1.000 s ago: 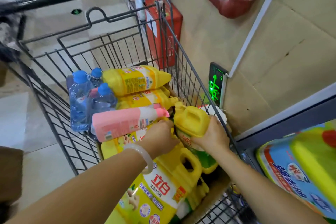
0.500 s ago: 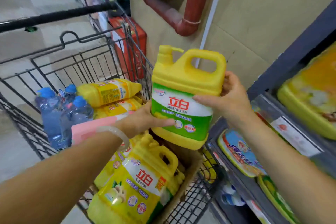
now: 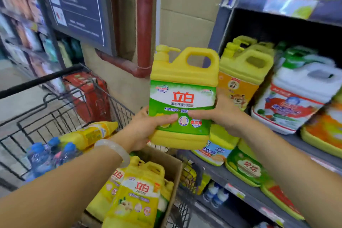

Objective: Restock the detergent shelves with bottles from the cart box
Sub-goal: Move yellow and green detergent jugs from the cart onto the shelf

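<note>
Hands clamp one yellow plastic detergent jug with green label (image 3: pixel 182 98) upright at frame centre: left hand (image 3: pixel 148 127) and right hand (image 3: pixel 222 114) grip its lower sides, above the cardboard cart box (image 3: pixel 174 170), beside the grey shelves (image 3: pixel 231 177).

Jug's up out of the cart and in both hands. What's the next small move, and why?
Probably carry the green-label jug right, toward the shelf. Left hand and right hand hold it upright beside the yellow jugs standing there; I can't see a free slot yet.
</note>
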Tool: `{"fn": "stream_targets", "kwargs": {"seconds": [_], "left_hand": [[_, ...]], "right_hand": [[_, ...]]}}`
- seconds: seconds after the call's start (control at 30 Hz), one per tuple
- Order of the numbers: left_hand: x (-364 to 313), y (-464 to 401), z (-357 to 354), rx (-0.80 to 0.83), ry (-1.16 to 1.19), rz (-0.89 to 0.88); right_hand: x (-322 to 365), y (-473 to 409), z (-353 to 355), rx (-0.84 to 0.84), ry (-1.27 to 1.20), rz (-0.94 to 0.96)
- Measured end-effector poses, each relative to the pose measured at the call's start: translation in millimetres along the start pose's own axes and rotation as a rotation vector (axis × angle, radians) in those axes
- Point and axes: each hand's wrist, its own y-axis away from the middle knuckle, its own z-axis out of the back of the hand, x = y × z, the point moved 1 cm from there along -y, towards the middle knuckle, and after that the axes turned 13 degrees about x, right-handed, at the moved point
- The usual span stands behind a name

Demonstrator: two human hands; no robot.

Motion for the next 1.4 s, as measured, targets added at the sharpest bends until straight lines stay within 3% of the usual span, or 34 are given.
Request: {"fn": "stream_targets", "kwargs": {"seconds": [0.33, 0.73, 1.07, 1.4], "left_hand": [[-42, -2, -148, 0.316, -0.258, -0.069], [-61, -37, -443, 0.55, -0.352, -0.299], [-138, -112, -685, 0.495, -0.427, -0.657], [-119, -205, -772, 0.329, -0.587, -0.614]], "right_hand": [[59, 163, 64, -0.447, 0.047, -0.005], [113, 400, 213, -0.846, 0.112, 0.053], [188, 519, 412, -0.997, 0.242, 0.18], [137, 514, 557, -0.935, 0.161, 0.207]]}}
